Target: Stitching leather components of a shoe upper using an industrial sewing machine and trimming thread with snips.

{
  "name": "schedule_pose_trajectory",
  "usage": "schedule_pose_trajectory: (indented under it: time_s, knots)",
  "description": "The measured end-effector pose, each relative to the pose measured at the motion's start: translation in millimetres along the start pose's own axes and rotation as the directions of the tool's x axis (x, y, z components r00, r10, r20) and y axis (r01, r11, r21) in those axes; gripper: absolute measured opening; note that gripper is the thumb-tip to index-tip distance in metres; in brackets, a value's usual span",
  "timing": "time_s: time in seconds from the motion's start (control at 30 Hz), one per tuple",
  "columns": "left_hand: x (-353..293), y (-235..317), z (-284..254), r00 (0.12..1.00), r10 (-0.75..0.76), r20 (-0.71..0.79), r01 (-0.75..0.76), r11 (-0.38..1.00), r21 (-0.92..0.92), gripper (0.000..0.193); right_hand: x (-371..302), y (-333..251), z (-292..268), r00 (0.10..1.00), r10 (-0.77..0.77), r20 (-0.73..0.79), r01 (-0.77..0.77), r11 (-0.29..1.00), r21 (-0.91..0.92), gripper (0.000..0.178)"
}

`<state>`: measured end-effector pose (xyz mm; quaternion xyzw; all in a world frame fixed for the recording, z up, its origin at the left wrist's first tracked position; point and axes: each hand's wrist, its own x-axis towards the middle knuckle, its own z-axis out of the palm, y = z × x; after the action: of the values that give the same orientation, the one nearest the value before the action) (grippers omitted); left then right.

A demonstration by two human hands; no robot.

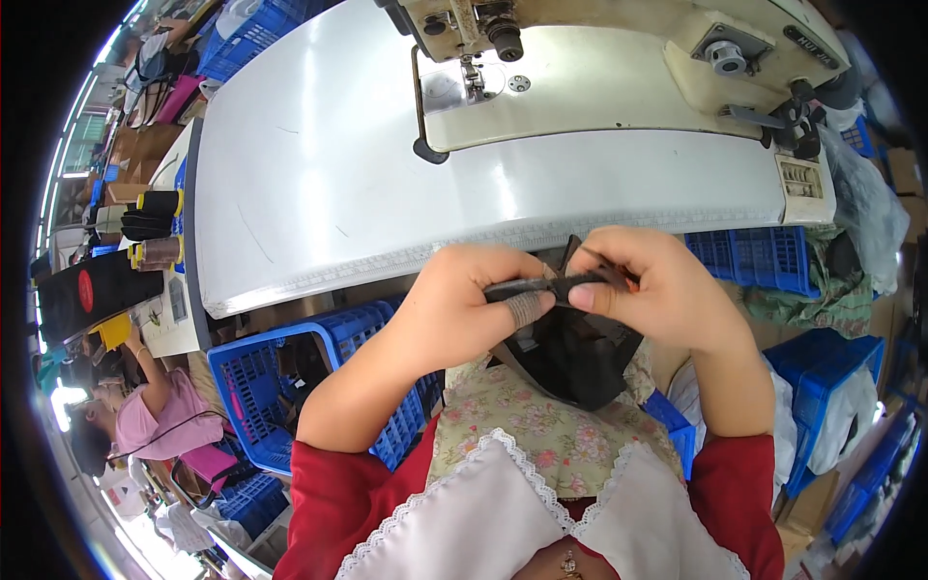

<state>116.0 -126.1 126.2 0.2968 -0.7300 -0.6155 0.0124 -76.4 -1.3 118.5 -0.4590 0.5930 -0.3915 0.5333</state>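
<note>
Just beyond my lap, in front of the table edge, both hands are close together on a black piece of work (585,362) that looks like fabric or leather. My left hand (474,300) pinches its narrow black edge between thumb and fingers; a greyish wrap covers one of its digits. My right hand (648,280) is closed on the same edge from the other side. A dark strip sticks up between the hands, and a small orange spot shows by the right fingers; I cannot tell what it belongs to. The black body of the piece hangs below, over my flowered apron (522,406).
A sewing machine (599,87) stands on the white table (319,193), its needle area at the far middle. Blue crates (280,387) sit at left, more (754,259) at right. Thread cones (155,217) stand far left, near a person in a pink top (169,416).
</note>
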Motion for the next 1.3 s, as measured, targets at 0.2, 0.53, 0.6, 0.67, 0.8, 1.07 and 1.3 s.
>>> schedule_pose_trajectory:
  time_s: [0.2,0.53,0.6,0.67,0.8,1.07,1.3]
  knots:
    - [10.1,0.6,-0.1,0.998,0.024,-0.064,-0.017,0.995,0.099,0.016,14.5,9.9,-8.6,0.995,0.031,0.099,-0.059,0.952,0.300,0.017]
    - [11.7,-0.2,6.7,0.981,0.094,-0.172,-0.069,0.986,0.149,0.014,18.2,16.4,-8.6,0.994,-0.005,0.114,-0.049,0.881,0.470,0.019]
    - [12.6,-0.1,6.0,0.975,0.131,-0.178,-0.105,0.983,0.149,0.014,18.0,17.4,-10.9,0.990,-0.010,0.138,-0.059,0.873,0.485,0.019]
    - [14.4,-1.2,1.7,0.995,0.071,-0.068,-0.068,0.997,0.046,0.015,18.6,18.1,-13.8,0.987,-0.016,0.161,-0.067,0.865,0.498,0.020]
    - [16.7,-7.4,-0.2,0.994,0.101,-0.045,-0.100,0.995,0.018,0.016,22.2,23.0,-16.6,0.981,-0.026,0.194,-0.078,0.857,0.509,0.019]
    - [15.9,-18.5,-3.6,0.991,0.135,0.008,-0.131,0.976,-0.175,0.016,21.3,15.9,-20.5,0.978,-0.045,0.205,-0.040,0.920,0.389,0.019]
    - [12.5,-26.0,-2.7,0.987,0.157,-0.034,-0.161,0.970,-0.183,0.015,23.2,20.7,-15.6,0.981,-0.069,0.180,0.003,0.939,0.343,0.018]
